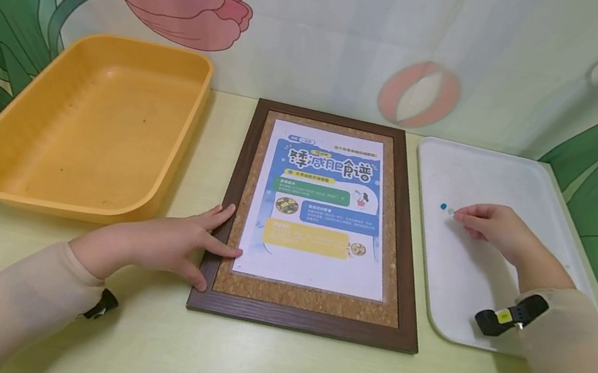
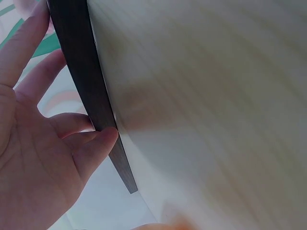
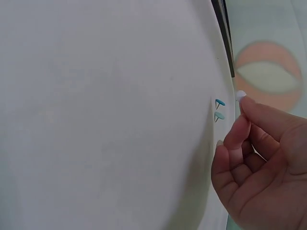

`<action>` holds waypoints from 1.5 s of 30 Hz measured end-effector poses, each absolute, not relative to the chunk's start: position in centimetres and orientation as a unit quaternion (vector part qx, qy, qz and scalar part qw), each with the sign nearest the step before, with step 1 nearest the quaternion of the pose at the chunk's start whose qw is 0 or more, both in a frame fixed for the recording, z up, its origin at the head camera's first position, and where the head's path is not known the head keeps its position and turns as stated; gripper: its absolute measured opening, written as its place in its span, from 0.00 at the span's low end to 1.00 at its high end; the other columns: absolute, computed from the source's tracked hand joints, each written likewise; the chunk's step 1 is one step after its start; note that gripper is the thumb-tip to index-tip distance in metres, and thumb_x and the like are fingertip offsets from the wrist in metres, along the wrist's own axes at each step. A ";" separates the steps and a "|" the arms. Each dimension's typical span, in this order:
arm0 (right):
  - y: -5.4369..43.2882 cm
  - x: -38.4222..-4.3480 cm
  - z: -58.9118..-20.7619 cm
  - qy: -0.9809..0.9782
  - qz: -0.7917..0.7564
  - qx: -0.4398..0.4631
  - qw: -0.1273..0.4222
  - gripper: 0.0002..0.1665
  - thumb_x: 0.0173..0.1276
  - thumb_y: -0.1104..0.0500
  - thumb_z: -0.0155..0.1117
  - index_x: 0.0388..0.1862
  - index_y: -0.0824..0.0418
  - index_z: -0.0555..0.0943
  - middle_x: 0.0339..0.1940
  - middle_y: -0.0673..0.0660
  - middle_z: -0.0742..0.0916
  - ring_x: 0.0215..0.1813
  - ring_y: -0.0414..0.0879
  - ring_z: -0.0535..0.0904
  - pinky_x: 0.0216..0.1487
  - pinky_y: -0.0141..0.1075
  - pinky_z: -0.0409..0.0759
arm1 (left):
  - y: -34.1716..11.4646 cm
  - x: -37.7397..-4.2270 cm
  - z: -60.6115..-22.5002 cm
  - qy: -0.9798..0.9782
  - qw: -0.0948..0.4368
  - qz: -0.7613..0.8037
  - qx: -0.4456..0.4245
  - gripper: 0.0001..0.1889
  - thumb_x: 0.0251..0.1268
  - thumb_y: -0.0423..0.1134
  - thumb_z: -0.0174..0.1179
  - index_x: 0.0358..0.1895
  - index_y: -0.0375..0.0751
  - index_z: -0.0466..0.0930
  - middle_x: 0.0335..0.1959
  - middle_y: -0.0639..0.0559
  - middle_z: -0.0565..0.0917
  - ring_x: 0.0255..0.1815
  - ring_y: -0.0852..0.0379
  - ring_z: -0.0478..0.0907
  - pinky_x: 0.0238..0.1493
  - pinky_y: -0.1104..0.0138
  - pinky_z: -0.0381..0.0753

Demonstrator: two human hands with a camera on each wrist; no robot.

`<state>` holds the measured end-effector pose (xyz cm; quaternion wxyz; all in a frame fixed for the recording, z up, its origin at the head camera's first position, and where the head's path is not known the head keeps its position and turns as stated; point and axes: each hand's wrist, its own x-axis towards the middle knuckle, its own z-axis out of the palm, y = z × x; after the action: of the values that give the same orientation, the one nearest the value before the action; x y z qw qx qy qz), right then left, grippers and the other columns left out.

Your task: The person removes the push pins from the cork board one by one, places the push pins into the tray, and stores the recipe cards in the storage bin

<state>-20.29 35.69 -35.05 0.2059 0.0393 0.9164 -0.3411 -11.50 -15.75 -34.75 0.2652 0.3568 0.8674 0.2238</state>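
Note:
My left hand (image 1: 172, 245) rests on the left border of the brown-framed cork board (image 1: 307, 321), its fingers spread. In the left wrist view, fingertips (image 2: 103, 143) touch the dark frame edge (image 2: 91, 81). A printed sheet (image 1: 315, 270) with blue, green and yellow blocks lies on the cork. Over the white tray (image 1: 470, 292), my right hand (image 1: 495, 227) has its thumb and fingertips together. In the right wrist view they pinch a small white thumbtack (image 3: 241, 95), mostly hidden. Near them, a blue thumbtack (image 3: 220, 102) and a pale green thumbtack (image 3: 219, 115) lie on the tray.
A deep yellow bin (image 1: 78, 132) stands on the left of the pale table (image 1: 247, 367). Behind everything hangs a curtain (image 1: 323, 34) printed with flowers and leaves. The tray's raised rim runs close to the board's right side.

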 end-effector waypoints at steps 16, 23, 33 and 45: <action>35.8 -20.4 -36.1 0.915 -0.331 0.081 0.215 0.33 0.63 0.42 0.61 0.56 0.66 0.75 0.45 0.56 0.81 0.46 0.51 0.67 0.46 0.41 0.63 | -15.8 -11.5 -34.7 0.869 0.267 0.222 0.352 0.35 0.46 0.47 0.70 0.63 0.48 0.72 0.73 0.34 0.40 0.72 0.34 0.37 0.58 0.52 0.66; 35.4 -20.4 -36.6 0.919 -0.319 0.104 0.205 0.37 0.62 0.38 0.60 0.57 0.66 0.74 0.58 0.67 0.75 0.54 0.56 0.67 0.54 0.49 0.63 | -15.8 -11.4 -34.7 0.871 0.275 0.222 0.342 0.35 0.47 0.47 0.70 0.63 0.50 0.72 0.74 0.36 0.39 0.72 0.34 0.37 0.59 0.51 0.65; 35.8 -20.6 -36.8 0.920 -0.322 0.114 0.194 0.37 0.61 0.38 0.60 0.55 0.67 0.75 0.59 0.68 0.74 0.55 0.57 0.66 0.55 0.49 0.62 | -15.5 -11.5 -34.7 0.870 0.270 0.223 0.347 0.35 0.47 0.46 0.71 0.63 0.49 0.72 0.74 0.35 0.39 0.72 0.34 0.37 0.59 0.51 0.65; 35.5 -20.1 -36.9 0.921 -0.325 0.105 0.188 0.34 0.63 0.40 0.60 0.55 0.67 0.76 0.57 0.67 0.76 0.53 0.55 0.67 0.51 0.46 0.63 | -15.5 -11.4 -34.3 0.871 0.271 0.217 0.347 0.34 0.47 0.46 0.71 0.62 0.48 0.73 0.73 0.34 0.40 0.71 0.33 0.37 0.58 0.51 0.66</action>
<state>-20.14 35.55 -36.87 0.1882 0.1049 0.9210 -0.3246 -11.42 -15.45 -34.28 0.2710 0.3474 0.8712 0.2166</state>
